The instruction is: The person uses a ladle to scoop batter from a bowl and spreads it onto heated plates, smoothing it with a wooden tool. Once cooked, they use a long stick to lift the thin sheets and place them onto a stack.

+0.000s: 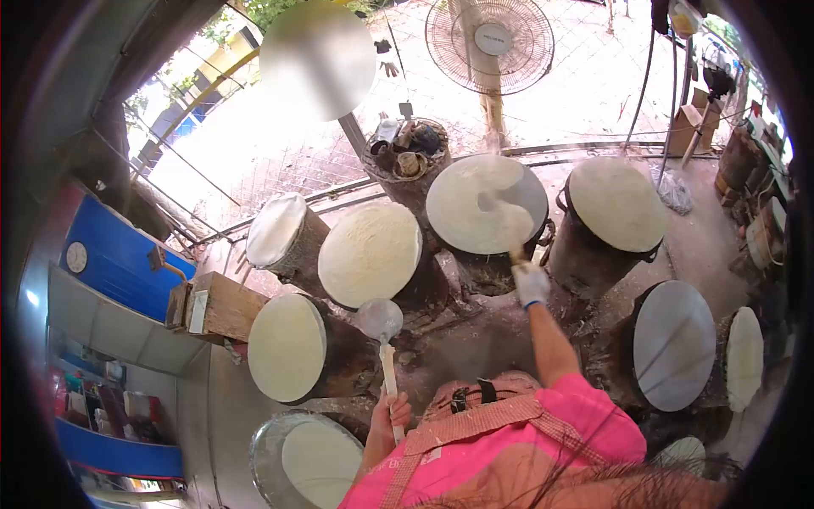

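My left hand is closed around the pale wooden handle of a ladle, whose round metal bowl is coated with whitish batter. In a white glove, my right hand is closed at the near edge of a round griddle. It grips what looks like a tan-handled spreader; its working end is blurred. From there, a curved streak of pale batter runs across the griddle. Left of it, another round griddle is covered by a pale sheet, close above the ladle bowl.
More drum-like stoves with round tops surround me, including a sheet-covered one and a bare grey griddle. A basin of batter stands lower left. A wooden box, cluttered barrel and large fan stand farther out.
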A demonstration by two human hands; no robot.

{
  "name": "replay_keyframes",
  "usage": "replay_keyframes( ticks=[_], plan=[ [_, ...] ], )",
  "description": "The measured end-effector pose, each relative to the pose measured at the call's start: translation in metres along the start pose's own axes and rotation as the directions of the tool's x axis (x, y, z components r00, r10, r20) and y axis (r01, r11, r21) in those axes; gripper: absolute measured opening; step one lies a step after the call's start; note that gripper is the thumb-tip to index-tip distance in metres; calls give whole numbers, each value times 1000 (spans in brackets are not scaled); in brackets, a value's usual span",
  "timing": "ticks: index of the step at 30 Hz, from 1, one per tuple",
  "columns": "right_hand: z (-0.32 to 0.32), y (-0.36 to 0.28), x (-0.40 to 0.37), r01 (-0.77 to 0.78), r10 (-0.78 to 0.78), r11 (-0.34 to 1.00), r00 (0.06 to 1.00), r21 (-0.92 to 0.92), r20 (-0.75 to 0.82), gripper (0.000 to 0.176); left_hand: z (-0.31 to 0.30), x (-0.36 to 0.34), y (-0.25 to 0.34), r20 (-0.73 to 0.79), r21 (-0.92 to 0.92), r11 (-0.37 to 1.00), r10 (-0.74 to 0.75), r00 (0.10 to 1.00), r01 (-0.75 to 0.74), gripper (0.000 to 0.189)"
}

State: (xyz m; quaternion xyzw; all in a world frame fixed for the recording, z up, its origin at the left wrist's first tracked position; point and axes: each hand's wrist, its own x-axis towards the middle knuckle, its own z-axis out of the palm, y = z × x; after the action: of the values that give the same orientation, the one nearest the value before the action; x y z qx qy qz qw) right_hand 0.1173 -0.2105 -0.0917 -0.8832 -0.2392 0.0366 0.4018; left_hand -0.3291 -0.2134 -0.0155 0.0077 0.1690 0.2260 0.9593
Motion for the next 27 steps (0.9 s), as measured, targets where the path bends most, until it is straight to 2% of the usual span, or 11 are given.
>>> replay_keyframes(
  ticks=[3, 5, 7, 9, 12, 14, 17, 21, 22, 24, 27],
  plan=[
    [7, 15, -20, 179, -122, 973, 935, -147, 332, 31, 4, 20, 6, -81, -125, 983, -145, 986, 134, 29],
    [-19, 50, -12, 227, -213, 968, 968, -109, 130, 27, -1, 25, 10, 15, -28, 964, -264, 964, 264, 29],
    [-39, 63, 25, 101, -67, 954, 989, -281, 131, 23, 5, 28, 7, -55, 74, 986, -144, 988, 148, 33],
    [-14, 57, 59, -112, 105, 992, 990, 65, 97, 20, -11, 35, 8, -221, 162, 963, -175, 959, 214, 36],
    [-10, 25, 32, 95, -93, 994, 995, 53, -33, 31, 31, 45, -9, -435, 115, 965, -166, 885, 238, 36],
    [-40, 18, -6, 286, -207, 940, 912, -187, 353, 29, 13, 56, 3, -344, 120, 943, -255, 904, 312, 36],
    [-25, 99, 34, -31, 76, 973, 979, -228, 190, 29, -13, 60, 9, -407, 275, 908, -186, 894, 315, 36],
    [-43, 15, 96, -30, 30, 999, 1000, -18, 6, 27, 21, 86, -9, -491, -91, 973, -231, 840, 214, 34],
    [-35, 31, 81, 90, -87, 995, 995, -51, 54, 25, 62, 96, -20, -541, 156, 960, -112, 833, 231, 32],
    [-33, 59, 30, 375, -359, 893, 927, -249, 111, 22, 49, 82, -24, -548, 86, 968, -153, 822, 237, 28],
    [-47, 91, 44, 234, -215, 962, 967, -144, 137, 26, 21, 106, -23, -453, 15, 978, -178, 874, 207, 21]
  ],
)
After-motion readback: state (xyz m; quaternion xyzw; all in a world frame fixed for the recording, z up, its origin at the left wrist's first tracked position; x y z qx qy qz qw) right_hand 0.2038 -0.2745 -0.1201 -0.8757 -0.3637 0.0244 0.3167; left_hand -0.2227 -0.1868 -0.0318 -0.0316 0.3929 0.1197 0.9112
